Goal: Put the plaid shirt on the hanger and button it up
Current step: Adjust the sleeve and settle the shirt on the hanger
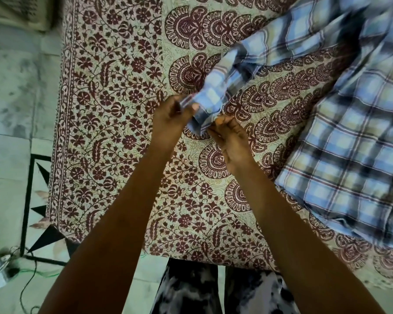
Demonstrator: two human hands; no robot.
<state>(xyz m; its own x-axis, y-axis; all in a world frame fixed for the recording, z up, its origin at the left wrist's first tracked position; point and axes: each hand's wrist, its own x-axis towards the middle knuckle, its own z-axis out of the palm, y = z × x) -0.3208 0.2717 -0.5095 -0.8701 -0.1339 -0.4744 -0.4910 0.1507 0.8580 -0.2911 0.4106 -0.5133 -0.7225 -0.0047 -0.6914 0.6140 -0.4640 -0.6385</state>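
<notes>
Both hands' fingers pinch the plaid shirt cuff over open bedspread.

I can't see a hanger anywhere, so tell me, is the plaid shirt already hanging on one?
No, the plaid shirt lies spread on the patterned bedspread, with both hands holding its sleeve cuff.

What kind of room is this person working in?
Probably a bedroom at home. A bed or mattress under a printed floral bedspread stands on a pale tiled floor, a plaid shirt lies on it, and both hands hold the sleeve cuff.
</notes>
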